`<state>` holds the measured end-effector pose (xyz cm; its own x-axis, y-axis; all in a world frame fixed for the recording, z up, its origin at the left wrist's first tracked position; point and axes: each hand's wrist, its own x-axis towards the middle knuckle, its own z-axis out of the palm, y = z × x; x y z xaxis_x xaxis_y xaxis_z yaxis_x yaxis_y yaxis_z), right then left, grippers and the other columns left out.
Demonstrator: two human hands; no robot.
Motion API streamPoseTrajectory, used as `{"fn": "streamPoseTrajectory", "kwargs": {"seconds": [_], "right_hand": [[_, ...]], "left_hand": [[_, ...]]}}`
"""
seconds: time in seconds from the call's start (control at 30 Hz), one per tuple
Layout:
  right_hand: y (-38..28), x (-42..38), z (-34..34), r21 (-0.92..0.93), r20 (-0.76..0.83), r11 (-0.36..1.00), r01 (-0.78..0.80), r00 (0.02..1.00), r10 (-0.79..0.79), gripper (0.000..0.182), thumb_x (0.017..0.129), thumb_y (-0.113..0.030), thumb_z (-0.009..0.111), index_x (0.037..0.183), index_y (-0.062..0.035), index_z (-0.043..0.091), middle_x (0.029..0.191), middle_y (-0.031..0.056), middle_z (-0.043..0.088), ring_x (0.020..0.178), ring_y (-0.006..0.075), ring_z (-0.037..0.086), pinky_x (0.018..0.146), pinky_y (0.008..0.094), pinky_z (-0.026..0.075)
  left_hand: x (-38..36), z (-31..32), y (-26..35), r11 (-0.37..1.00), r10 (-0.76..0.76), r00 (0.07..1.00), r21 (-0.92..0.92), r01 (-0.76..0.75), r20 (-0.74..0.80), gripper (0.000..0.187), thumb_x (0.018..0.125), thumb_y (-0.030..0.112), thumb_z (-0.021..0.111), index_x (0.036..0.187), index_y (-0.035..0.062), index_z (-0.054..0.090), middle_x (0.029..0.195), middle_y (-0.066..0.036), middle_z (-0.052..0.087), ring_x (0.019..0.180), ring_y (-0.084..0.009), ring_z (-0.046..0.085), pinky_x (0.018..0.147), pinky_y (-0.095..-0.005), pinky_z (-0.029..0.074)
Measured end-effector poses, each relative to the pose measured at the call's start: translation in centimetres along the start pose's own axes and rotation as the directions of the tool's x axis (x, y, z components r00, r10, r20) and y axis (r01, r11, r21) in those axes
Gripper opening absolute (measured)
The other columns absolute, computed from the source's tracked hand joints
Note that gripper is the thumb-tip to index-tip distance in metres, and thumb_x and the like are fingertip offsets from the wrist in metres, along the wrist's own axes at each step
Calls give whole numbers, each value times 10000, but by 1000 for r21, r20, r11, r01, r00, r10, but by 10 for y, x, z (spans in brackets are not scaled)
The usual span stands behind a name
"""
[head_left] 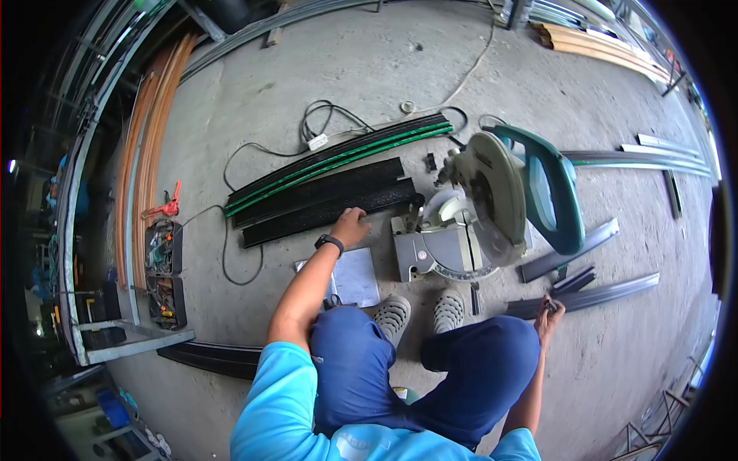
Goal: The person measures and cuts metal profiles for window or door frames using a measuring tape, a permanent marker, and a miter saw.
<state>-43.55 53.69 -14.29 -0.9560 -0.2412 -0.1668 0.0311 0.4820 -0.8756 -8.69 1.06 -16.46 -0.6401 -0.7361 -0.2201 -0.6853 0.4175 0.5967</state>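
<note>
My left hand (351, 227), with a dark watch on its wrist, reaches to the near edge of a black profile strip (296, 223) lying on the floor. Its fingers are apart, with the fingertips right at the strip's edge. Down by my right knee, my right hand (549, 318) is closed around a small dark thing that I cannot make out. It is beside a dark grey metal profile (615, 293). A miter saw (500, 200) with a teal handle stands in front of my feet, its head raised over the round base.
Green-edged black strips (338, 164) lie beyond the nearer strip, with a looped cable behind. White paper (355, 278) lies by my left shoe. More profiles (573, 250) lie right of the saw. Tool boxes (164, 250) and a metal rack (138, 347) stand at left.
</note>
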Motion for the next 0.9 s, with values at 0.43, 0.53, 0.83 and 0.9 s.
{"fn": "streamPoseTrajectory", "kwargs": {"seconds": [0.43, 0.53, 0.83, 0.9], "right_hand": [[110, -27, 45, -365, -278, 775, -515, 855, 438, 570, 802, -463, 855, 723, 74, 682, 676, 120, 667, 626, 202, 611, 577, 444, 487], [173, -15, 83, -159, -319, 781, -604, 780, 538, 612, 857, -293, 847, 1200, 80, 503, 929, 180, 641, 707, 241, 681, 505, 386, 551], [68, -30, 59, 182, -255, 773, -607, 731, 633, 374, 840, -91, 749, 1125, 60, 559, 920, 140, 668, 767, 270, 721, 625, 457, 671], [57, -31, 50, 491, -86, 717, -495, 792, 605, 286, 832, -83, 743, 1043, 40, 594, 908, 118, 662, 752, 248, 715, 648, 445, 667]], "left_hand": [[-65, 64, -57, 943, 9, 974, -327, 67, 225, 391, 917, 263, 795, 1157, -8, 645, 1126, -163, 706, 1080, -262, 687, 903, -389, 558], [-103, 59, -59, 970, 5, 961, -236, 64, 278, 403, 920, 207, 769, 1220, -26, 634, 1157, -203, 709, 1059, -300, 695, 922, -397, 549], [-155, 23, -62, 883, -223, 907, -321, 343, 356, 383, 953, 216, 725, 1266, 14, 635, 1022, -86, 684, 872, -148, 654, 718, -312, 539], [-146, 7, -45, 874, -158, 929, -389, 289, 335, 356, 996, 227, 685, 1282, 24, 620, 1029, -55, 664, 865, -119, 641, 679, -287, 526]]}}
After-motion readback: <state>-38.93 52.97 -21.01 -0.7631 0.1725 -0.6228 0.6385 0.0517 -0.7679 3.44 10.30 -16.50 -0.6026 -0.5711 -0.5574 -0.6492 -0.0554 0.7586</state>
